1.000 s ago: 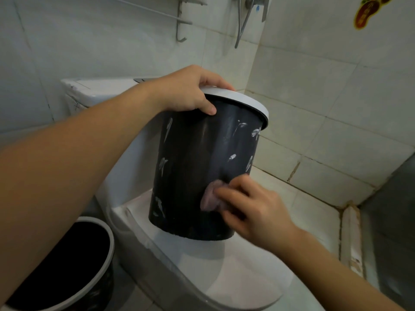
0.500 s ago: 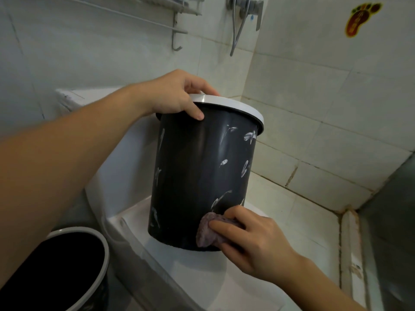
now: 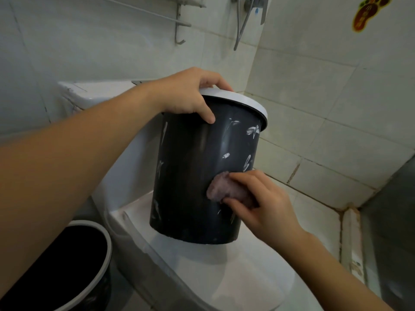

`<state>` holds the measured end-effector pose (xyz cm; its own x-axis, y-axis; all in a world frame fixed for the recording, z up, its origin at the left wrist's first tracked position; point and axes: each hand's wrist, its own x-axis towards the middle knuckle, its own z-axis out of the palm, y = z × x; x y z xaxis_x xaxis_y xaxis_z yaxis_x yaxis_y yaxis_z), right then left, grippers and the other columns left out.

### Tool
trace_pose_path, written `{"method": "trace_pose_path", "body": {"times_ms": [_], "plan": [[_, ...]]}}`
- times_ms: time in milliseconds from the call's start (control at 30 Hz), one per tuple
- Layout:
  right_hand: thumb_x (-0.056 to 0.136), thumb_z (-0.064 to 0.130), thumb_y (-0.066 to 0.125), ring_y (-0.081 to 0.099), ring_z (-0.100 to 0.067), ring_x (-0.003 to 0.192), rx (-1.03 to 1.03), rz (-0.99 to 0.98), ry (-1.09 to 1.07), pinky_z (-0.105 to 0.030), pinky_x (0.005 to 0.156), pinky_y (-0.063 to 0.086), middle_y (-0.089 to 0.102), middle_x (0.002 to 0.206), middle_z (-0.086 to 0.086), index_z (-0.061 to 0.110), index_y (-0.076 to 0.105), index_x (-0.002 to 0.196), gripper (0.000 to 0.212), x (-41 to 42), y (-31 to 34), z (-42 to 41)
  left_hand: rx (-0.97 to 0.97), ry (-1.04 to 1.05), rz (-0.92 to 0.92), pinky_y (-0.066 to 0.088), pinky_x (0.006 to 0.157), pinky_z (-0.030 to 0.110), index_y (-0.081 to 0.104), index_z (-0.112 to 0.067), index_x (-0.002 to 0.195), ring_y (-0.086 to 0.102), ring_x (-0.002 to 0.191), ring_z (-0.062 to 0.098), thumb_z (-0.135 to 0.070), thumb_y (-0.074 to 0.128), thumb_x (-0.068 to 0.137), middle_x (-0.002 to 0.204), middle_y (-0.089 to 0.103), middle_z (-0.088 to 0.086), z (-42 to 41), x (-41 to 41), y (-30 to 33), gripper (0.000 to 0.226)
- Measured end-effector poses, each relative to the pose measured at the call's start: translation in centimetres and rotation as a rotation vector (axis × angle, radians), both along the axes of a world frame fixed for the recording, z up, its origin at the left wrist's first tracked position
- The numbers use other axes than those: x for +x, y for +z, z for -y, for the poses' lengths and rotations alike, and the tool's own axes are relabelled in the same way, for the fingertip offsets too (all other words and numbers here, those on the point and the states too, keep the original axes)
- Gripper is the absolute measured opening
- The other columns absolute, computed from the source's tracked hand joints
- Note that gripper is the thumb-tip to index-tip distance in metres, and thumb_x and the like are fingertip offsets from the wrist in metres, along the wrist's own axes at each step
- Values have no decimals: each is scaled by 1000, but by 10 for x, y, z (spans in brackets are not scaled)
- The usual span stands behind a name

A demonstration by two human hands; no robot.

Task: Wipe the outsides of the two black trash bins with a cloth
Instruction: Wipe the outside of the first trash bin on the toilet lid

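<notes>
The right hand is curled around a small pinkish cloth and presses it flat on the side of a black bin. The left hand grips the white rim at the top of that same bin, fingers over the edge and thumb down on the dark side. So both hands are on the bin, one high and one low, well apart from each other.

The bin has little white marks on it. It stands on the closed white toilet lid and leans a bit. The cloth sits on the lower part of the bin, on the side by the right hand.

A second black bin with a white rim is down below the first bin, to its left, under the left arm.

Behind the bin is the white toilet tank. Past that is a tiled wall with a metal rack, a hose, and a foot sticker up high.
</notes>
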<state>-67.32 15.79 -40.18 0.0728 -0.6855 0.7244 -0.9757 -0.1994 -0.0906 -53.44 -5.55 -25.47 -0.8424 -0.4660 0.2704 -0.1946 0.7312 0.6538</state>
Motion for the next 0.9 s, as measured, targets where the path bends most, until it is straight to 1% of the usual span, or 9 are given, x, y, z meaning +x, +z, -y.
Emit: {"method": "trace_pose_path", "body": {"times_ms": [67,167,300,400,500,633,733,833,900], "plan": [[90,34,68,61,-15,89,-7,0,9,-19,78,51,64,105,-1,11,69,115,34,3,-3,0,5,-5,-3,55,94,39,65,-44,108,67,103,19,-3,83,70,111,70,-1,0,1,0,59],[91,30,68,61,-18,85,80,-110,98,-27,67,54,62,105,-2,13,69,117,30,10,-17,-11,21,-14,1,55,95,39,66,-43,107,66,104,20,-2,84,70,112,70,0,1,3,1,58],[93,27,64,59,-18,82,147,-272,159,-26,61,50,61,105,-2,16,68,118,28,11,-24,-19,31,-12,-3,55,93,34,66,-38,112,67,103,20,-1,83,70,110,71,0,2,5,1,59],[93,29,64,61,-23,84,80,-245,92,-34,61,55,62,107,-4,15,67,121,31,1,-6,-6,37,-9,-10,55,89,32,67,-37,110,67,103,23,1,83,69,108,71,3,2,5,0,58],[90,34,63,63,-25,82,-37,-108,-41,-39,63,56,64,105,-5,13,70,118,35,-7,26,17,43,-7,-21,56,90,34,67,-38,107,67,104,26,2,84,67,109,72,6,3,6,-1,59],[89,44,57,62,-20,83,-47,-64,-115,-38,65,57,63,104,-3,15,69,119,43,-7,51,30,51,0,-31,55,95,41,68,-41,104,67,104,24,1,84,67,108,72,3,5,8,-1,59],[90,40,59,62,-21,81,12,-161,-31,-38,62,56,61,105,-4,15,68,121,40,-1,42,21,56,-1,-32,54,96,40,68,-42,103,67,105,25,2,84,66,108,72,3,6,9,-2,60],[92,36,59,59,-17,78,82,-302,47,-28,58,53,60,104,-3,15,68,120,36,0,32,12,57,8,-33,54,95,39,68,-44,100,66,106,24,2,85,65,107,71,1,8,9,-3,59],[92,36,59,60,-18,79,66,-321,26,-28,58,53,61,104,-3,16,68,120,35,-4,37,16,59,6,-35,54,94,40,68,-43,100,66,105,25,2,85,65,106,72,1,8,8,-4,59]]}}
